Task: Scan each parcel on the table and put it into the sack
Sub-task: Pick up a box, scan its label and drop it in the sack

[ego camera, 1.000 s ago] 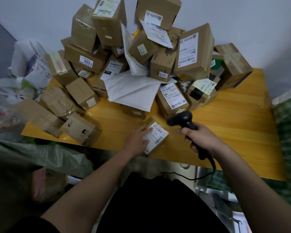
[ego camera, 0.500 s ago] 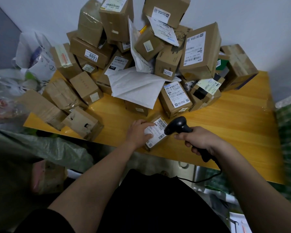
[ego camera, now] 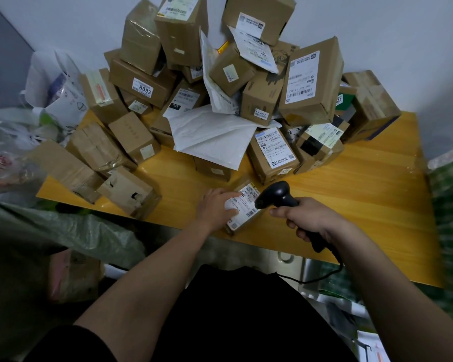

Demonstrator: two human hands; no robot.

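- The small parcel (ego camera: 242, 209) at the table's near edge is partly hidden: the left hand (ego camera: 215, 205) covers its left side and the scanner (ego camera: 277, 195) head overlaps its label at 3 o'clock.
- Label print is too small to read.
- The scanner's grip is buried in the right hand (ego camera: 307, 220).
- Topmost boxes (ego camera: 181, 19) at 12 o'clock are cut by the frame edge.
- The green sack (ego camera: 71, 231) at 8 o'clock is dim; its contents are blurred.
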